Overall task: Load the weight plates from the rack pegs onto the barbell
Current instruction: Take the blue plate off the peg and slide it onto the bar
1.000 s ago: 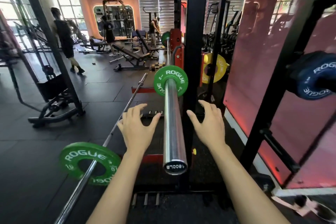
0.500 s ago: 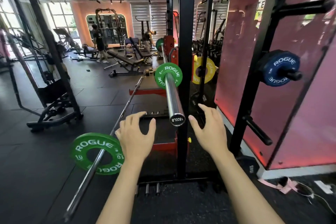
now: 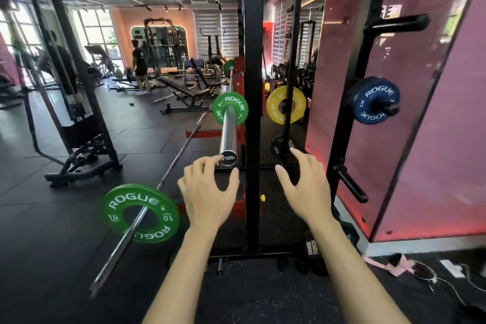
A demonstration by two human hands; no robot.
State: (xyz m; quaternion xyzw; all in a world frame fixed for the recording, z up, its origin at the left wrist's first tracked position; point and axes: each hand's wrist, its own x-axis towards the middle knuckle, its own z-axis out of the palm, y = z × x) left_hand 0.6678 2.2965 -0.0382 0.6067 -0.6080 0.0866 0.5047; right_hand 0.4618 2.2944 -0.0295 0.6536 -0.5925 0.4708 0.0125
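A chrome barbell sleeve [image 3: 228, 131] points toward me from the rack, with a small green Rogue plate [image 3: 222, 110] slid on at its far end. My left hand [image 3: 207, 192] hovers just below and in front of the sleeve's end cap, fingers spread, holding nothing. My right hand [image 3: 305, 187] hangs to the right of the black upright [image 3: 253, 113], fingers spread and empty. A blue Rogue plate [image 3: 368, 102] sits on a peg of the right-hand post. A yellow plate [image 3: 276, 106] hangs behind the upright.
A second barbell [image 3: 147, 210] with a green 10 plate [image 3: 118, 208] lies low at the left. Empty black pegs [image 3: 394, 25] [image 3: 351, 184] stick out of the right post. A pink wall panel [image 3: 434, 139] is at the right. Benches and people stand far back.
The view has drawn back from the barbell: its end cap now sits farther off, near my left fingertips. Both hands stay open and empty. The blue plate has come further into view.
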